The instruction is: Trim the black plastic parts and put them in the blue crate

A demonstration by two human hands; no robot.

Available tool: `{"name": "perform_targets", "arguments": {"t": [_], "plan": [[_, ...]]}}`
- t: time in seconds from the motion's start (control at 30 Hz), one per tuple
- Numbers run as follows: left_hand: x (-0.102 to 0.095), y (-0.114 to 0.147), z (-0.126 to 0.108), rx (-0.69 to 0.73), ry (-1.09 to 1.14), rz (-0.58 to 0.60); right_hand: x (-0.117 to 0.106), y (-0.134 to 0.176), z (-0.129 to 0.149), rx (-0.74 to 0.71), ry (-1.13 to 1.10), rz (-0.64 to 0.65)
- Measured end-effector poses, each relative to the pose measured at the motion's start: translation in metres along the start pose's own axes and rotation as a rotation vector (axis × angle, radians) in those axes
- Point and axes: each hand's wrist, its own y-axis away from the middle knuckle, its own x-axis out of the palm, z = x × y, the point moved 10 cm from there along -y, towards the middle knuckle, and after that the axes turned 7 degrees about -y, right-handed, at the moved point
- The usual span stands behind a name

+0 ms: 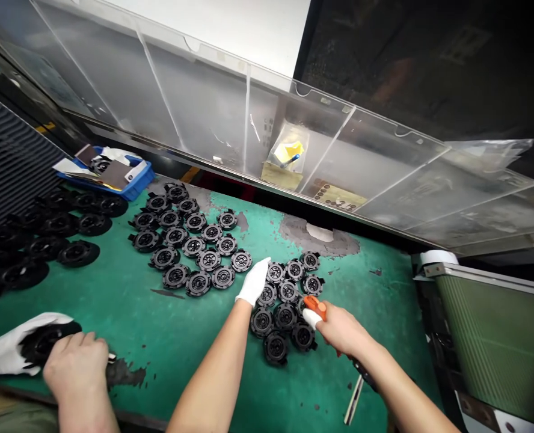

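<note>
My left hand, in a white glove, reaches flat over the green tabletop with fingers stretched out. It lies at the left edge of a cluster of round black plastic parts, seemingly touching them. My right hand is closed around an orange-handled tool, with white covering on at least one fingertip. The tool's front end is over the right side of that cluster; its exact kind is hard to make out. A larger group of similar round black parts sits just left of my left hand.
At lower left, a co-worker's gloved hand and bare hand hold a black part. More black parts lie behind. A blue bin, a clear partition, a green ribbed conveyor and a thin strip surround the work area.
</note>
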Motion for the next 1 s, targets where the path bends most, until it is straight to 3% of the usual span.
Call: {"name": "perform_targets", "arguments": {"t": [0.17, 0.37, 0.5, 0.67, 0.8, 1.0], "plan": [[0.015, -0.027, -0.013, 0.073, -0.119, 0.156, -0.016, -0.017, -0.015, 0.071, -0.002, -0.030], [0.064, -0.076, -0.043, 0.183, -0.159, 0.449, -0.019, -0.022, -0.042, 0.145, -0.026, -0.014], [0.095, -0.100, -0.056, 0.206, -0.192, 0.582, -0.023, -0.026, -0.063, 0.179, -0.068, -0.019], [0.126, -0.114, -0.079, 0.235, -0.218, 0.635, -0.039, -0.042, -0.082, 0.212, -0.090, -0.070], [0.138, -0.118, -0.086, 0.188, -0.251, 0.643, -0.044, -0.048, -0.095, 0.232, -0.105, -0.087], [0.138, -0.110, -0.081, 0.177, -0.293, 0.694, -0.012, -0.008, -0.113, 0.222, -0.123, -0.014]]}}
